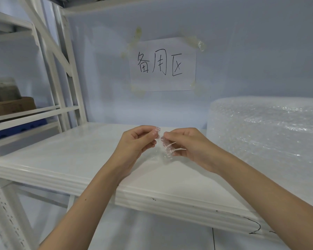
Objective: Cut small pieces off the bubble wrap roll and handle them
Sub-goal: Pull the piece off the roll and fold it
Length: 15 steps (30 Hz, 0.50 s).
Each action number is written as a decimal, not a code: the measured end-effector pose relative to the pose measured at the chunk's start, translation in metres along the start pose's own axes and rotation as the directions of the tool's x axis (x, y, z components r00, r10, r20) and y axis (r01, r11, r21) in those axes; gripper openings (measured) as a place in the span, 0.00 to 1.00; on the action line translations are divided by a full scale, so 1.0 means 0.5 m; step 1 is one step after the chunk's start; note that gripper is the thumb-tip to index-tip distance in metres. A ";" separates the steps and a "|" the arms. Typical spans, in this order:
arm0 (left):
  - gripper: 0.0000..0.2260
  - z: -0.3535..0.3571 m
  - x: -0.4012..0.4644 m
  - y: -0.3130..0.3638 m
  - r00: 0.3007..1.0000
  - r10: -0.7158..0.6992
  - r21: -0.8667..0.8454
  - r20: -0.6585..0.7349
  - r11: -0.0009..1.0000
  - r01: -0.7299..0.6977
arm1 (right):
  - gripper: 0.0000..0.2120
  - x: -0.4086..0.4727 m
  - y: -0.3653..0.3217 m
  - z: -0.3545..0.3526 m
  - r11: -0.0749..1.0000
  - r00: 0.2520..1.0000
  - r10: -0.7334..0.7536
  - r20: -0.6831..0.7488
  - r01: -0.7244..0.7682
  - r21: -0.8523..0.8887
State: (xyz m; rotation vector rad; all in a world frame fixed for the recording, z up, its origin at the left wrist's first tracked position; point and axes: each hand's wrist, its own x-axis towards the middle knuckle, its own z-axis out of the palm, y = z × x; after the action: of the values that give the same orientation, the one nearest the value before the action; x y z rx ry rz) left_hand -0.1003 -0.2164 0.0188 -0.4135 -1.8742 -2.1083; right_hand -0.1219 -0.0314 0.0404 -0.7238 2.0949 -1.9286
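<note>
Left hand point(136, 143) and right hand point(186, 146) both pinching a small bubble wrap piece point(162, 147) between fingertips, above the shelf's point(76, 159) middle. Roll point(267, 134) at shelf's right edge.

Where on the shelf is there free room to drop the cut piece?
Free: the shelf surface left of the left hand, toward the upright posts, and the strip behind both hands below the paper sign. Crowded: right side, where the bubble wrap roll sits beside the right hand.

bubble wrap roll point(271, 127) clear, bubbled | shelf point(79, 159) white | paper sign point(163, 64) white, black writing
</note>
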 end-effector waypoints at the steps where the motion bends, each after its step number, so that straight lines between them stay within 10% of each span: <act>1: 0.05 0.000 0.000 0.000 1.000 -0.003 0.002 0.005 1.000 0.003 | 0.15 -0.001 0.000 -0.001 1.000 1.000 -0.014 -0.007 0.014 -0.020; 15: 0.07 0.001 0.001 -0.003 1.000 0.013 0.100 0.009 0.995 -0.014 | 0.04 -0.002 -0.002 -0.005 0.983 0.999 -0.028 -0.046 0.019 -0.185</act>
State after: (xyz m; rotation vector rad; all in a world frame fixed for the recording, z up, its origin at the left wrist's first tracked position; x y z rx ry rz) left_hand -0.1012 -0.2157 0.0174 -0.4116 -1.9665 -1.9966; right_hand -0.1221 -0.0286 0.0416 -0.7474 2.3279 -1.7965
